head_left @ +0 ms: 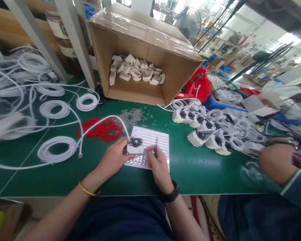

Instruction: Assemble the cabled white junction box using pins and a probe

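left hand (pixel 114 154) pinches the white cabled housing (pixel 135 149); likely light, stiff, best held by its sides; right hand (pixel 158 162) pinches a slim tool (pixel 156 144)

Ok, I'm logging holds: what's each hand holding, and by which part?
Left hand: white box, by its left end. Right hand: thin tool, exact place unclear.

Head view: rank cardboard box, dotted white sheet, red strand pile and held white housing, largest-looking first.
1. Cardboard box
2. Dotted white sheet, partly covered
3. Red strand pile
4. White housing in the left hand
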The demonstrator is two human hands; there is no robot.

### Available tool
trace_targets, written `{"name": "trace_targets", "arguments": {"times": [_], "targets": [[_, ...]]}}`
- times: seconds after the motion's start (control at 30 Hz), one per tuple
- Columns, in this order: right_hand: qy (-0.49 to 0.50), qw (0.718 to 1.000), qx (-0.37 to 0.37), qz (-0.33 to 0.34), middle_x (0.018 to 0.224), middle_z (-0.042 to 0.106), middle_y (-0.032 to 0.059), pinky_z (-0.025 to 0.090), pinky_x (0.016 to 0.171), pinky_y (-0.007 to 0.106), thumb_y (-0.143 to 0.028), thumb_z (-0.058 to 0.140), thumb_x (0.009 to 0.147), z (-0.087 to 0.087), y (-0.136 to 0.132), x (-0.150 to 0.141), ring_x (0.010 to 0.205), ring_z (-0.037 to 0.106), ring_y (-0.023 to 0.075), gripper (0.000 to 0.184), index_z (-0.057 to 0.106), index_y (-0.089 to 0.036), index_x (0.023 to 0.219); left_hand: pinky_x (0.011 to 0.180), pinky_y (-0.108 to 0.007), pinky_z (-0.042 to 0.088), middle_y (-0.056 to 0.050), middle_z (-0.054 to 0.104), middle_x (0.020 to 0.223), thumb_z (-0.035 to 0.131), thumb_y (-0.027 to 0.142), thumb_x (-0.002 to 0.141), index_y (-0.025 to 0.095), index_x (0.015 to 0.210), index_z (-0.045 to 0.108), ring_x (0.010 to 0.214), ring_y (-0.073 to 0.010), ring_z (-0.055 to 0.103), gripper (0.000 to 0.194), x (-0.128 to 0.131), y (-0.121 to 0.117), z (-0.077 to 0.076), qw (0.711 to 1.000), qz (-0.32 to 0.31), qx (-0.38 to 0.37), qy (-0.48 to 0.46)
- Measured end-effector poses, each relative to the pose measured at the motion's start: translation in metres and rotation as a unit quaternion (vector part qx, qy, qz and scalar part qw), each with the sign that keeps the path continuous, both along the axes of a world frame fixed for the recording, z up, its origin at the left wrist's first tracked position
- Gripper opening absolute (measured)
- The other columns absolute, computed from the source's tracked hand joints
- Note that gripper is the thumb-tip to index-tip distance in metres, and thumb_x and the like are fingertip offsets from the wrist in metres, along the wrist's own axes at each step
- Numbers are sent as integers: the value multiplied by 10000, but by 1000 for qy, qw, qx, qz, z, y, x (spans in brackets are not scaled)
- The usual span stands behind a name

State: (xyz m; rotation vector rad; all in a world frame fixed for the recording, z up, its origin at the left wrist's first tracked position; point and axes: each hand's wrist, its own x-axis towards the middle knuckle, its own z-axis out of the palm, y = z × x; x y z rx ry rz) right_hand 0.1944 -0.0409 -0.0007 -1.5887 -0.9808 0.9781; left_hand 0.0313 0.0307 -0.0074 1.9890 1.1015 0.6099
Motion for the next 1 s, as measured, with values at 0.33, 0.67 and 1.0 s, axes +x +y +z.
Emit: {"name": "trace_targets", "arguments": {"times": [0.33, 0.67, 1.0], "targets": [[-462, 881, 27, 98, 836, 564, 63, 439, 602, 276, 4, 407, 750, 21, -4, -12, 695, 556, 185, 249, 528, -178, 870, 860, -324, 460, -35, 579, 1140, 661, 275, 740, 250, 1189, 493, 998, -229, 569, 480, -1, 1, 1, 1000, 1, 3, -12], [-379, 912, 142, 75, 1115, 654, 86, 505, 908, 328, -53, 459, 827, -10, -26, 4, 1027, 618, 195, 317, 649, -190, 1040, 642, -293, 467, -60, 537, 1092, 559, 406, 816, 224, 1224, 460, 648, -142, 525, 457, -38, -20, 20, 982, 164, 98, 17], [-441, 847, 35, 295, 1402, 417, 81, 456, 956, 457, -180, 601, 774, 36, 34, 13, 1200, 489, 294, 731, 259, -229, 1418, 652, -348, 432, -105, 580, 944, 409, 517, 850, 165, 951, 532, 832, -286, 583, 386, -159, -2, 32, 861, 363, 24, 356]]}}
